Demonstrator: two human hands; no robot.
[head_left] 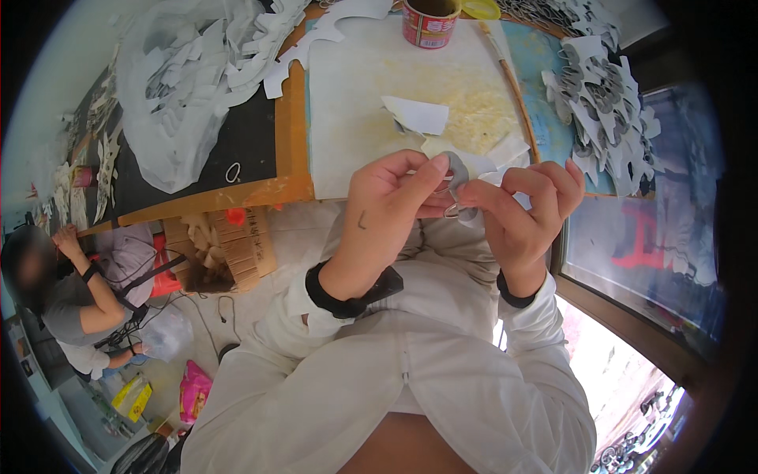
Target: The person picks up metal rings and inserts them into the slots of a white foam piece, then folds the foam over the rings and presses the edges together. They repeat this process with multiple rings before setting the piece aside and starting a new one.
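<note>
My left hand pinches a small grey and white cut piece between thumb and fingers, just past the table's near edge. A small metal ring or buckle hangs at the piece, between my two hands. My right hand is closed at the other side, thumb and forefinger pressed together on the piece, its other fingers curled loosely. Beyond my hands, a white cut piece lies on the yellow-stained white board. The fingers partly hide how the ring sits in the piece.
At the board's far edge stands a red tub, with a wooden-handled brush to its right. A pile of white and grey pieces lies at right, a plastic bag of pieces at left. Another person works at far left.
</note>
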